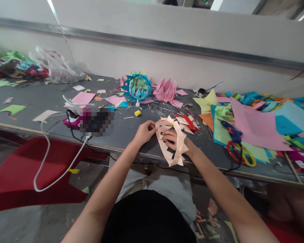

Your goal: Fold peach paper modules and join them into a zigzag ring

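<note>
A peach paper ring point(180, 143) with pointed, zigzag edges stands at the table's front edge between my hands. My left hand point(145, 132) pinches its left rim between thumb and fingertips. My right hand point(171, 139) reaches through the ring from the right, its fingers inside and bent toward the far side; what these fingertips grip is hidden by the paper. Just behind the ring lie a red-handled tool point(190, 123) and loose peach scraps. A small yellow cap point(137, 113) lies beyond my left hand.
Blue-green point(137, 87) and pink point(166, 90) pointed paper pieces stand near the wall. Scissors point(243, 153), a blue glue gun point(231, 131) and coloured sheets point(258, 125) lie right. A blurred-out device point(97, 121) with a white cable lies left, above a red chair point(32, 168).
</note>
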Tool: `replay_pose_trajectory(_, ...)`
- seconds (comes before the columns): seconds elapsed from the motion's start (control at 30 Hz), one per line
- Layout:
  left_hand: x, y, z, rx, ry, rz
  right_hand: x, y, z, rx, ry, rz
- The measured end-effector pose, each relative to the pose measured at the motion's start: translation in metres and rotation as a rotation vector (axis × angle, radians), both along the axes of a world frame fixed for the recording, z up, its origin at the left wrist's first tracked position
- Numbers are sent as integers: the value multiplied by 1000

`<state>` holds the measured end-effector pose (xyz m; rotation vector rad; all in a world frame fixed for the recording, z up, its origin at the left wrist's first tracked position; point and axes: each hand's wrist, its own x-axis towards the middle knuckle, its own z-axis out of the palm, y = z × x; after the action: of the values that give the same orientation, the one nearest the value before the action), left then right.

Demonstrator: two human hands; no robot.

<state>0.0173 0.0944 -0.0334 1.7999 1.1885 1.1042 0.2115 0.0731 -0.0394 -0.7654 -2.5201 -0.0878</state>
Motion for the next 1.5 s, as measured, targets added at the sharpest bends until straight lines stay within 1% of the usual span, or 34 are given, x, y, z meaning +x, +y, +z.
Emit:
replay_pose_trajectory(0.13, 0, 0, 0, -3, -7, -1, -2, -4, 4, -71, 25, 7)
replay_pose_trajectory(0.23, 0, 1, 0, -2, -2, 6, -1, -4, 4, -86, 54, 29)
replay_pose_trajectory(0.37, 0, 1, 0, 0, 2, 6, 1, -3, -1, -88, 52, 7)
replay_pose_trajectory(0.6, -1, 2, -2, 10, 7, 10, 3, -3, -7, -51, -23, -36)
replay_pose_trajectory(0.8, 0, 2, -3, 11, -4, -6, 2, -3, -13, -51, 13, -27)
replay_pose_trajectory(0.9, -1, 2, -2, 8, -7, -9, 0, -5, -10, -96, 57, -55)
replay_pose_trajectory(1.13, -1, 2, -1, 4, -14, -17, -11, -13, 8, -208, 137, -134)
replay_pose_trajectory(1.3, -1, 1, 1, 6, 4, -8, -16, -16, 7, -162, 146, -165)
replay_pose_trajectory(1.4, 0, 0, 1, 12, 19, 0, -17, -16, 6, -163, 72, -156)
replay_pose_trajectory(1.5, 0, 0, 1, 5, 5, -11, -17, -18, 6, -145, 23, -182)
